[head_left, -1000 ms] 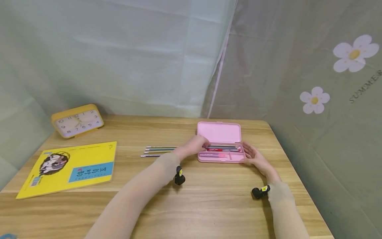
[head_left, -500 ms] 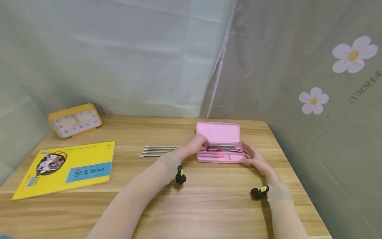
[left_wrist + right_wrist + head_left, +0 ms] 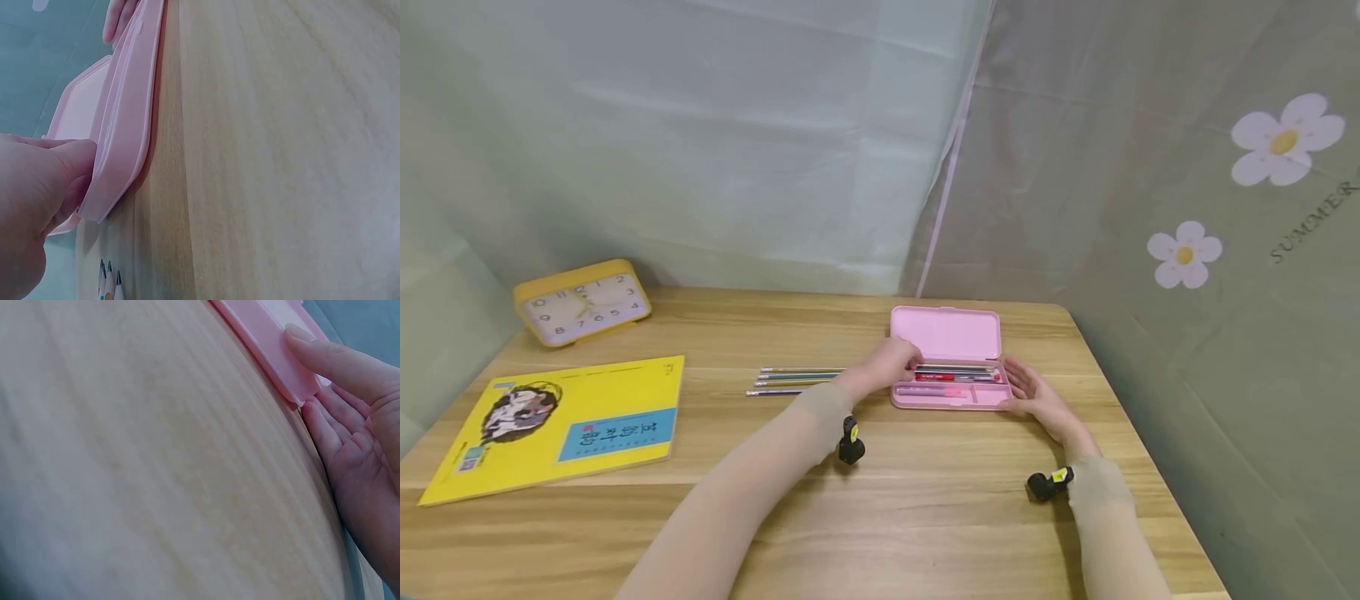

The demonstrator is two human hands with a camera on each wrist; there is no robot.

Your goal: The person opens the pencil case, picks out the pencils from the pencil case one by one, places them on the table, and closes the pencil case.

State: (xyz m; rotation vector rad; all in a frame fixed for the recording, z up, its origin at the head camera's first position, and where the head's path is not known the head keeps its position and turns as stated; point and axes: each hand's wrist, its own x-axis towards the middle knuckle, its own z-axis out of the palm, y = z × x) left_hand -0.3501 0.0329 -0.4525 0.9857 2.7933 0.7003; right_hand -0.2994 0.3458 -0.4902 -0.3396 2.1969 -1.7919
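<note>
A pink pencil case [image 3: 988, 400] lies with its lid [image 3: 946, 332] raised at the back. Inside are several dark pencils [image 3: 958, 368], a red pen [image 3: 934, 377] and, in the front compartment, a pink-purple pen [image 3: 925, 391]. My left hand [image 3: 891, 362] reaches over the case's left end; its fingertips dip inside, and whatever they touch there is hidden. At the right end, my right hand [image 3: 1037, 400] rests against the case, thumb [image 3: 306, 340] on the front corner, fingers fairly straight along the end. Several more pencils [image 3: 797, 380] lie left of the case, partly behind the left forearm.
A yellow book [image 3: 557, 417] lies on the left of the wooden table [image 3: 940, 517], with a yellow alarm clock [image 3: 583, 304] standing behind it. Fabric curtains [image 3: 760, 167] hang along the back and right side.
The head view has turned slightly right, so everything sits a little further left; a blue object at the lower left has almost left the picture. Both hands stay at the pencil case.
</note>
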